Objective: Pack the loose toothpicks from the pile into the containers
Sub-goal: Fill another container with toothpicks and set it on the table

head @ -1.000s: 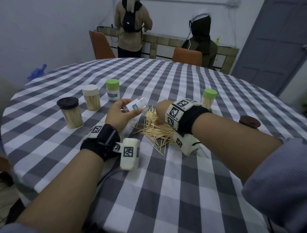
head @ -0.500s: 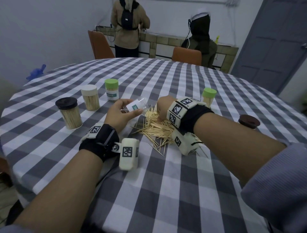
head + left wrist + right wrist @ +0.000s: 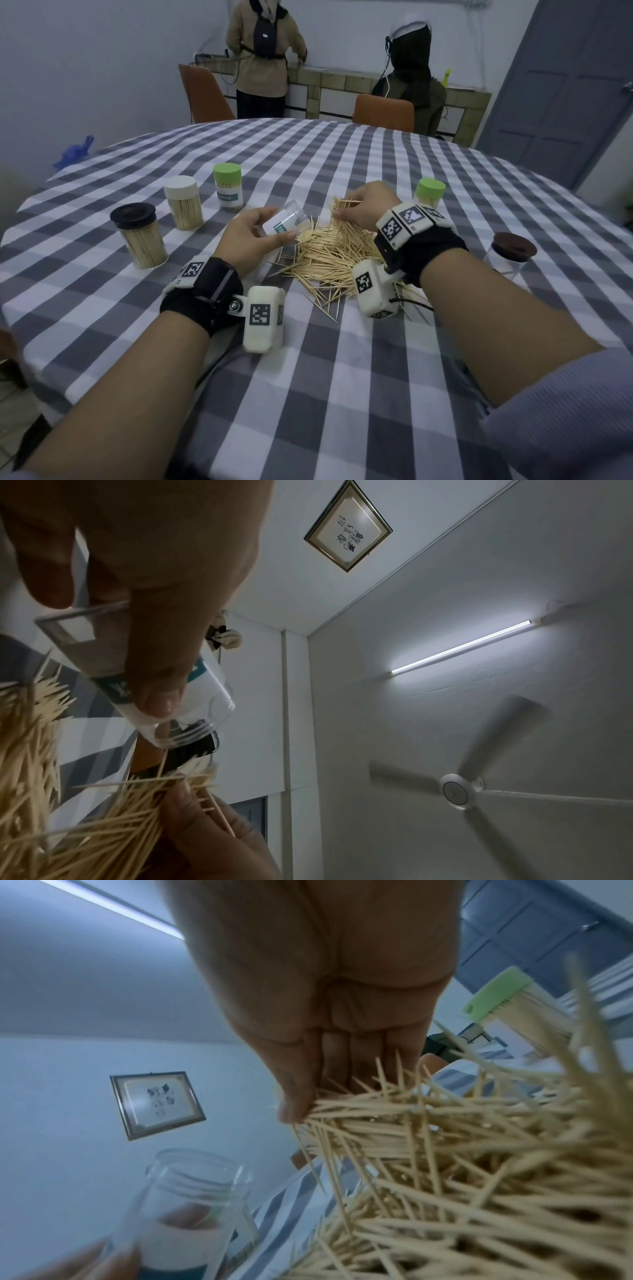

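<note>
A pile of loose toothpicks (image 3: pixel 329 257) lies on the checked tablecloth between my hands. My left hand (image 3: pixel 251 240) grips an empty clear container (image 3: pixel 287 221) with a white and teal label, tilted with its open mouth toward the pile; the left wrist view shows my thumb on the container's label (image 3: pixel 154 693). My right hand (image 3: pixel 363 209) pinches a bunch of toothpicks (image 3: pixel 359 1118) at the far side of the pile, thumb against curled fingers. The container's open mouth (image 3: pixel 198 1175) shows just left of that bunch.
Filled containers stand at left: one with a dark lid (image 3: pixel 138 236), one with a white lid (image 3: pixel 183 202), one with a green lid (image 3: pixel 227 186). Another green-lidded one (image 3: pixel 430 193) stands behind my right hand. A dark-lidded clear jar (image 3: pixel 510 251) is at right. Two people stand beyond the table.
My right hand has lifted from the pile's near middle to its far side with a bunch of toothpicks pinched in it. The left hand keeps the container tilted in place.
</note>
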